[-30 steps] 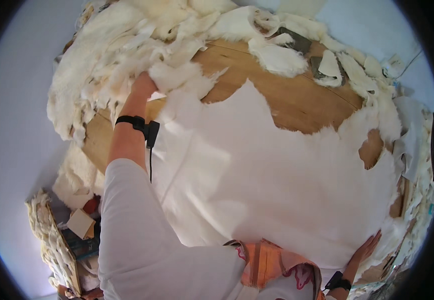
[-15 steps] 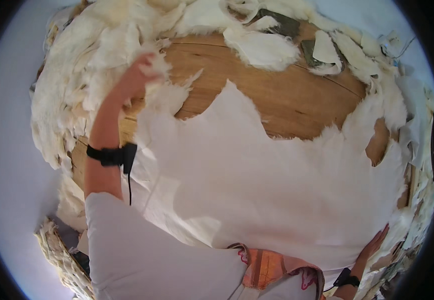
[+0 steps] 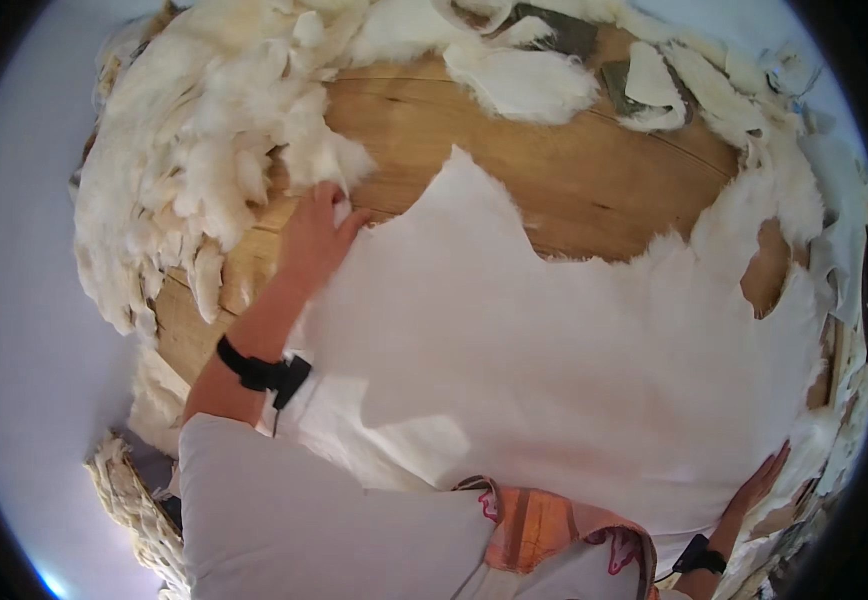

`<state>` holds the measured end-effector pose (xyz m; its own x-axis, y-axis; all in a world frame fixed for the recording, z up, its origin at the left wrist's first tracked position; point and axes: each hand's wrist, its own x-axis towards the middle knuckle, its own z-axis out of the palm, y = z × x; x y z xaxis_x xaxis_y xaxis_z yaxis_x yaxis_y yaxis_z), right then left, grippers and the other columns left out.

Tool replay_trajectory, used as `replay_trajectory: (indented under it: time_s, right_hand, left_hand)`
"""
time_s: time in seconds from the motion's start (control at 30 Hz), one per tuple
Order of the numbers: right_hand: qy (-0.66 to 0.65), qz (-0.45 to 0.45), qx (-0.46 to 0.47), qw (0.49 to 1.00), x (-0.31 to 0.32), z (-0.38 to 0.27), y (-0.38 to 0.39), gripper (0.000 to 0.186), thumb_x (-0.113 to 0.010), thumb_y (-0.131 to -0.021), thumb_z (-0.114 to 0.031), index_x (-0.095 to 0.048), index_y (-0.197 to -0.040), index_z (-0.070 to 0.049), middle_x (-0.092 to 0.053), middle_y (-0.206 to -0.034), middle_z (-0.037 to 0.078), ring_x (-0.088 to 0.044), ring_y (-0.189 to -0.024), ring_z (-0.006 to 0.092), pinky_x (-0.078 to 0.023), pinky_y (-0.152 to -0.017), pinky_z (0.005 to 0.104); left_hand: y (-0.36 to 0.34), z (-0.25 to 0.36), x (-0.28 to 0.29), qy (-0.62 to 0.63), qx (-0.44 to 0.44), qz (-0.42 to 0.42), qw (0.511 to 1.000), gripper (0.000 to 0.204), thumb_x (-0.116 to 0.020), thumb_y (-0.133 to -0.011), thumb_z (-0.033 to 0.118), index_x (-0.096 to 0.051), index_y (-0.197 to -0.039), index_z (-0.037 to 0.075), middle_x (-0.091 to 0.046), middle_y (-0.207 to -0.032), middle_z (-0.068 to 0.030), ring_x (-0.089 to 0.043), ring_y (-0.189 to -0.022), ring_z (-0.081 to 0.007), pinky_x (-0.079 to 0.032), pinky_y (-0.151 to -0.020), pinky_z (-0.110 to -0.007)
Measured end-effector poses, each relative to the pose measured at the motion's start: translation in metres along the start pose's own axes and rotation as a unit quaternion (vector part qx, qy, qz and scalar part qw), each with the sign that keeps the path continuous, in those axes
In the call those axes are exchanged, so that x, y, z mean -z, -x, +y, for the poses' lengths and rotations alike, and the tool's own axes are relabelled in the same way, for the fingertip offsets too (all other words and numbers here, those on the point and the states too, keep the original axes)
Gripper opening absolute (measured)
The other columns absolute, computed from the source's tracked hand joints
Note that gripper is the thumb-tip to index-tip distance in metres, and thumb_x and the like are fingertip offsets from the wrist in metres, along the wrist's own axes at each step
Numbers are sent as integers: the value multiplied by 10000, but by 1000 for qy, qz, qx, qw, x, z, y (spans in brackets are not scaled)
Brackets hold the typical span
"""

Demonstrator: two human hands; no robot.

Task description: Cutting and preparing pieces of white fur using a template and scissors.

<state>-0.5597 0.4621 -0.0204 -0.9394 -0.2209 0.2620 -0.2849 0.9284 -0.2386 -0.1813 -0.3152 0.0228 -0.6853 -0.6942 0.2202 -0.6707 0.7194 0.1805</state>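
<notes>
A large white hide (image 3: 564, 370), smooth side up with furry, ragged edges and a hole at the right, lies on a wooden work surface (image 3: 604, 180). At its upper-left edge, my left hand (image 3: 319, 235) is closed on a white piece of the hide; thick cream fleece scraps (image 3: 204, 140) lie just beyond the fingers. My right hand (image 3: 759, 480) rests flat on the hide's lower-right edge, fingers stretched out. Both wrists or forearms carry black strapped devices. An orange patterned apron hangs at my waist along the hide's near edge.
More pale offcuts (image 3: 514, 85) and dark grey flat pieces (image 3: 576, 38) line the far edge. Grey-white sheets (image 3: 839, 250) lie at the right rim. A board with fleece (image 3: 129, 500) stands at lower left beside a pale wall (image 3: 24, 280).
My left hand went from the fleece pile to an open, raised position, then came down and closed at the hide's upper-left edge. More bare wood shows there. My right hand stays flat.
</notes>
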Motion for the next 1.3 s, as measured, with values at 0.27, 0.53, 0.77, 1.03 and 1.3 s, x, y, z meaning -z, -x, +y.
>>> replay_trajectory:
  time_s: [0.27, 0.53, 0.77, 1.03, 1.3]
  right_hand:
    - [3, 5, 41, 999, -9, -6, -15, 511, -328, -1066, -349, -382, -1496, -78, -362, -1536, 182, -318, -1430, 340, -236, -1182, 416]
    - [54, 34, 45, 997, -21, 14, -14, 513, -294, -1066, -397, -355, -1513, -153, -387, -1527, 147, -345, -1414, 325, -276, -1150, 445]
    - [112, 28, 7, 993, -18, 14, -21, 519, -272, -1054, -449, -354, -1515, -225, -406, -1524, 101, -365, -1405, 291, -286, -1135, 461]
    - [102, -8, 25, 994, -33, 6, -34, 524, -284, -1050, -441, -339, -1521, -217, -405, -1521, 118, -360, -1408, 298, -280, -1139, 464]
    - [-201, 147, 350, 903, -45, -260, -75, 466, -559, -897, -57, -524, -1358, 4, -578, -1352, 166, -525, -1260, 306, -363, -1101, 412]
  left_hand:
    - [-18, -22, -8, -62, 32, -18, 997, 247, -492, -989, 353, -612, -1008, 139, -693, -848, -152, -668, -791, -376, -507, -681, -511]
    - [140, 122, 20, 122, -95, 11, 988, 731, -580, -926, 426, -318, -1512, 76, -276, -1570, -182, -224, -1470, -328, -183, -1189, -509]
    - [288, -90, 82, -153, 398, -163, 889, 607, -539, -937, 412, -412, -1452, 117, -364, -1502, -245, -373, -1388, -334, -302, -1130, -513]
    - [316, -27, 73, 119, 415, 64, 900, 549, -686, -859, 410, -600, -1155, -44, -674, -982, -240, -664, -874, -375, -530, -781, -417]
    - [323, -40, 54, 669, 396, 54, 627, 632, -655, -883, 534, -620, -1135, -45, -681, -1013, -112, -655, -863, -210, -532, -745, -329]
